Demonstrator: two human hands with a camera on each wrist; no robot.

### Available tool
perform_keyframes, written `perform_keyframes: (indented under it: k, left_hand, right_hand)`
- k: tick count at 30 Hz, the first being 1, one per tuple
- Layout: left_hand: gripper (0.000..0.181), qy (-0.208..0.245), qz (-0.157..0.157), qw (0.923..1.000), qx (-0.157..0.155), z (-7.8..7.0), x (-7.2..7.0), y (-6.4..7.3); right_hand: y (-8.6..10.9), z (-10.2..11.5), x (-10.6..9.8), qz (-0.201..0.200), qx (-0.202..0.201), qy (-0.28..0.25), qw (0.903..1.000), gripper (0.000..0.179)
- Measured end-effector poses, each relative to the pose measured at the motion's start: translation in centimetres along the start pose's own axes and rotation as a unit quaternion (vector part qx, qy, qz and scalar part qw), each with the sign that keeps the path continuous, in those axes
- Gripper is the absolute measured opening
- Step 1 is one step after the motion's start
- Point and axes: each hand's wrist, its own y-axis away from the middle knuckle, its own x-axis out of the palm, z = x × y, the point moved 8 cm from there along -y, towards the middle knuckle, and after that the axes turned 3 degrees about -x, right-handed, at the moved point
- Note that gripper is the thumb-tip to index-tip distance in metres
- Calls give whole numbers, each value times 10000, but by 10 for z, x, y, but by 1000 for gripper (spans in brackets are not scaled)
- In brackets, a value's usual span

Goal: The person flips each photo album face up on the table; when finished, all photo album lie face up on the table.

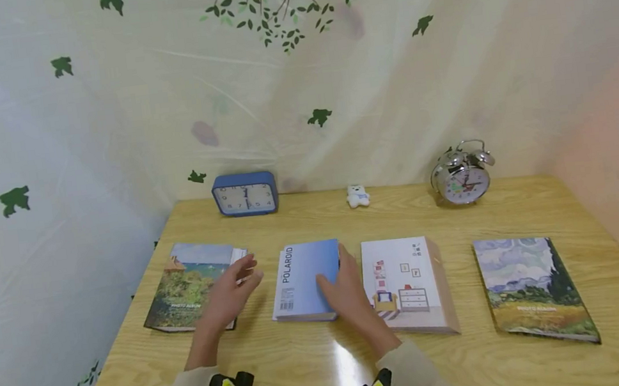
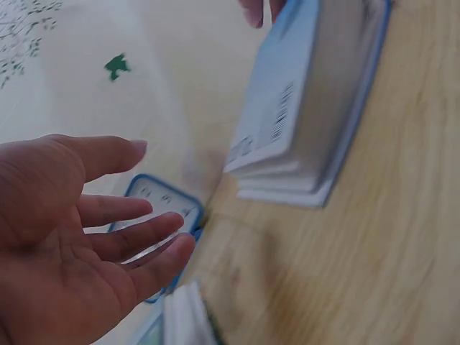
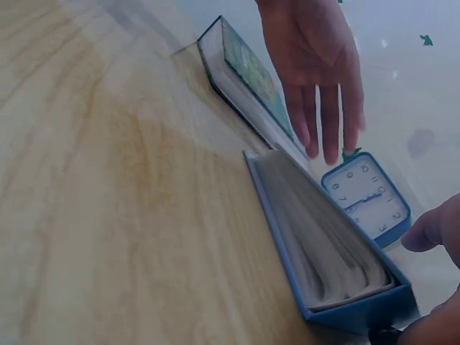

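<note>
One blue album [image 1: 304, 278] marked POLAROID lies on the desk [image 1: 285, 376] between the left hand [image 1: 225, 298] and the right hand [image 1: 349, 292], cover upward; its long axis runs roughly from 6 to 12 o'clock, the far end leaning a little toward 1. From the left hand the album sits at 3 o'clock, with a strip of bare desk between; from the right hand it sits at about 9, directly in contact, so the right is clearly the nearer of the two.

The right hand grasps the album at its spine side, thumb over the cover and fingers along the edge; how firmly it grips I cannot tell. The left hand is released and holds nothing, its fingers loosely extended toward 1 or 2 o'clock, above the near right side of the landscape photo album [image 1: 195, 281]; the page side of the blue album faces it, while the spine faces the other hand. I judge that this split matters most: a two-sided hold would need the left hand to travel toward 3 o'clock, whereas the right is already at its side.

Around the blue album, the white album [image 1: 407, 281] lies close by at 3 o'clock; the blue clock [image 1: 245, 194] stands at 11, the bear figurine [image 1: 357, 196] just past 1, and the silver alarm clock [image 1: 462, 179] at 2.
</note>
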Motion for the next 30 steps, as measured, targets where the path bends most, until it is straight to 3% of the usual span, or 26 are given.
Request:
perform_keyframes:
  k: [4,8,12,16,24,30]
  left_hand:
    - [57,-69,373,9993,-76,-2,28,-7]
    - [48,-308,260,9992,22,-3,43,-12]
    - [41,-435,-131,9990,46,-3,46,-14]
    - [40,-502,-287,9983,9,-3,47,-14]
    - [42,-643,-204,9976,-166,-10,52,-17]
    - [52,-353,-16,9993,-143,-16,60,-20]
  right_hand:
    - [5,-14,7,252,167,-122,9995,78]
    - [10,-22,11,430,163,-143,9988,74]
    - [13,-26,11,559,150,-121,9983,72]
    - [13,-23,9,622,-5,-171,9979,72]
    - [10,-18,-1,542,95,-429,9976,70]
    - [7,-14,-9,515,344,-491,9969,69]
